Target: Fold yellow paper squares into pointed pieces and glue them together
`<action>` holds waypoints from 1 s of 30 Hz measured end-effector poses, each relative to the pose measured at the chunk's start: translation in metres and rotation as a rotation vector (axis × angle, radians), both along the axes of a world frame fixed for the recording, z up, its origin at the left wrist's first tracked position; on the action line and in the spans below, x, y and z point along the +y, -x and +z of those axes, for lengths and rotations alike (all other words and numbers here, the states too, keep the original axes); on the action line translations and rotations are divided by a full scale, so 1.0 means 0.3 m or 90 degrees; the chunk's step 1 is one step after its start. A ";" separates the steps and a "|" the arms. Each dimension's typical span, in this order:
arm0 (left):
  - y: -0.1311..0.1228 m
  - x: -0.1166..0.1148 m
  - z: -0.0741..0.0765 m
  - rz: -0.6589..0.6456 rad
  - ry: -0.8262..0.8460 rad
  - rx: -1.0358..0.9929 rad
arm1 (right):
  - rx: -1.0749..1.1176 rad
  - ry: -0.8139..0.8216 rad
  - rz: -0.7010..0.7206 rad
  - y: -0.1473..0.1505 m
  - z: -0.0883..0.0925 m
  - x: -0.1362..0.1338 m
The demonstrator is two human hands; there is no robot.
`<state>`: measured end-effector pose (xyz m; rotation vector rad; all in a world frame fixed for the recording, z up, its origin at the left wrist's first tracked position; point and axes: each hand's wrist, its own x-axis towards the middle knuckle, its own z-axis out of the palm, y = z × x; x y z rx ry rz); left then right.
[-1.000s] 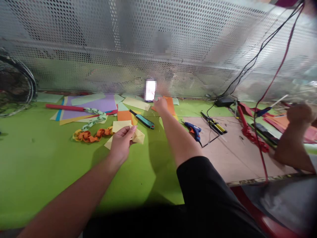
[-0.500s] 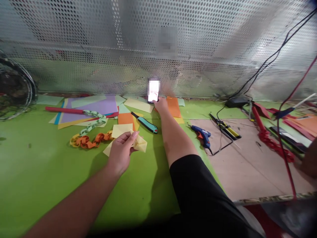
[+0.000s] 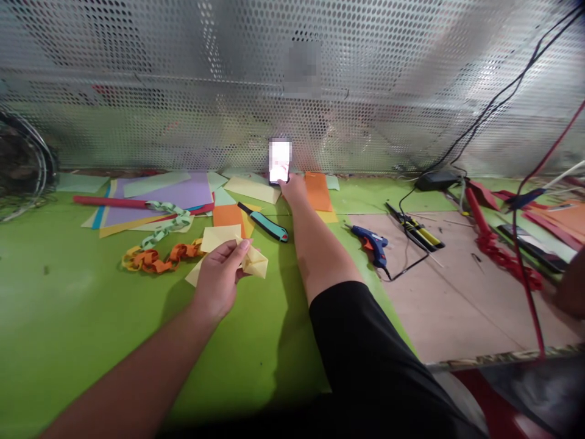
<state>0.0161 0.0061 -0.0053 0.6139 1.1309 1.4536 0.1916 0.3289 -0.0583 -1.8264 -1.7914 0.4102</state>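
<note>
In my left hand [image 3: 222,268] is a folded piece of pale yellow paper [image 3: 256,261], pinched between thumb and fingers. More pale yellow sheets [image 3: 220,236] lie on the table just behind it. My right hand [image 3: 294,190] reaches far forward and grips the lower edge of a lit phone [image 3: 279,161]. The phone stands upright by the mesh panel, my thumb on its front; the other fingers are mostly hidden. Between my arms lies a teal utility knife [image 3: 264,223]. A green, yellow and orange paper chain [image 3: 158,259] rests left of my left hand.
Coloured sheets [image 3: 173,195] and a red paper roll [image 3: 109,202] lie along the back of the green table [image 3: 91,317]. To the right, a blue glue gun [image 3: 370,244], a yellow-black tool [image 3: 423,235] and cables are on a board [image 3: 439,305]. A perforated metal panel [image 3: 183,110] borders the back.
The view has shifted slightly, so everything sits a little further left and higher. Both hands keep their holds on the folded paper and the phone.
</note>
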 end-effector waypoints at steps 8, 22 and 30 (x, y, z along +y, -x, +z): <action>-0.001 -0.005 0.001 -0.002 -0.001 -0.010 | 0.001 -0.012 0.002 -0.005 -0.015 0.012; -0.003 -0.002 0.002 0.006 0.002 -0.019 | 0.010 -0.026 0.003 -0.011 -0.027 0.020; -0.004 -0.002 -0.001 0.003 0.000 -0.021 | 0.001 -0.033 0.012 -0.014 -0.027 0.025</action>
